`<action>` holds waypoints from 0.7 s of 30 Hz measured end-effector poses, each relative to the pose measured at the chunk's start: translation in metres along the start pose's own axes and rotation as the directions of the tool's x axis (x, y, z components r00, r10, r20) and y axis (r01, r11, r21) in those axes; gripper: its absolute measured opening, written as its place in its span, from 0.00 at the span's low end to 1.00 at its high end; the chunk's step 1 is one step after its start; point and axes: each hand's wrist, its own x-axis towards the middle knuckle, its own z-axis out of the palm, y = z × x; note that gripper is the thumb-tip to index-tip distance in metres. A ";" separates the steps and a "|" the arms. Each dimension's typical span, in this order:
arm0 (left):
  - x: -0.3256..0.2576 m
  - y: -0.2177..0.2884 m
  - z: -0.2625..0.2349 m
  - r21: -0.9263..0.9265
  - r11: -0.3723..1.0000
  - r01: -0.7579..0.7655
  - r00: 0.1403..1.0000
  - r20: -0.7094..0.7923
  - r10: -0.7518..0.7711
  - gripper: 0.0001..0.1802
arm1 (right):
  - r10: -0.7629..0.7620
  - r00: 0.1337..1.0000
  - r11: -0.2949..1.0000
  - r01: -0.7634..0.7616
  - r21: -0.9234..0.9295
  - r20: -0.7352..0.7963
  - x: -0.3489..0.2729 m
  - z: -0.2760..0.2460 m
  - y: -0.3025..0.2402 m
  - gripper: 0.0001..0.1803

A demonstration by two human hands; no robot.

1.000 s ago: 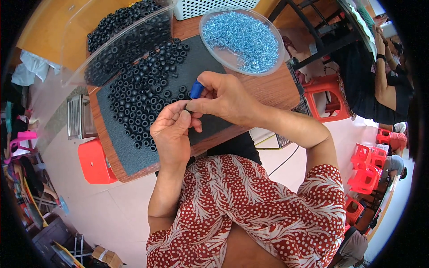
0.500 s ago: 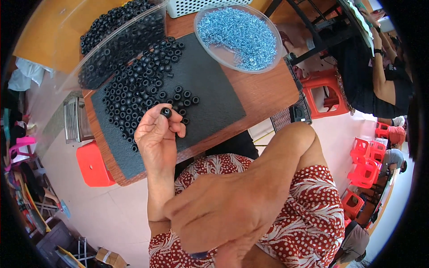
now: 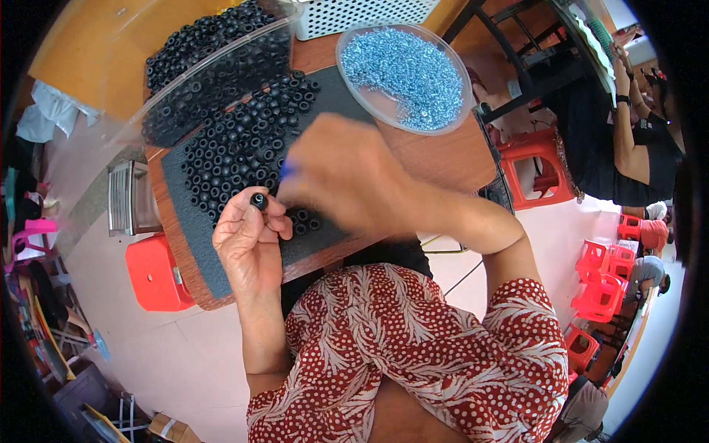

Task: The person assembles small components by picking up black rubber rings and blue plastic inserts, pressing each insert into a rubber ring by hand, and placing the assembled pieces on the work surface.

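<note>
Up above the mat (image 3: 221, 258), the left hand (image 3: 247, 247) pinches a small black ring (image 3: 259, 200) between thumb and fingertips, its open end turned up toward the camera. So the ring's axis points roughly upward, out of the fist, not sideways along the table (image 3: 450, 159).

The right hand (image 3: 351, 177) hangs just beside it, on the ring's right and a little farther from the body, blurred with motion. A bit of blue (image 3: 286, 171) shows at its fingertips, too smeared to identify. Whether those fingers are closed on something or loose I cannot tell.

That is the relation that matters: the ring lies to the left of the right fingertips and slightly nearer the body, close but apart, with its opening facing up. The left hand has it already; the right hand is the one with a gap to cross.

Loose black rings (image 3: 236, 144) cover the mat's far half. Beyond them stands a clear tub (image 3: 192, 81) of more rings, and to its right a round dish (image 3: 406, 70) of small blue-silver parts.
</note>
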 end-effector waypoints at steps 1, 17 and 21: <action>0.000 -0.001 0.000 0.001 1.000 0.006 1.000 0.005 -0.006 0.13 | 0.212 0.977 0.977 -0.211 0.042 -0.022 -0.005 0.012 0.023 0.07; -0.001 -0.004 0.003 0.001 1.000 0.023 1.000 -0.012 -0.023 0.12 | 0.352 0.934 0.878 -0.350 -0.326 -0.055 -0.014 0.066 0.078 0.12; 0.000 -0.005 0.005 0.030 0.999 0.021 1.000 -0.013 -0.020 0.12 | 0.379 0.924 0.880 -0.376 -0.291 -0.048 -0.014 0.062 0.076 0.11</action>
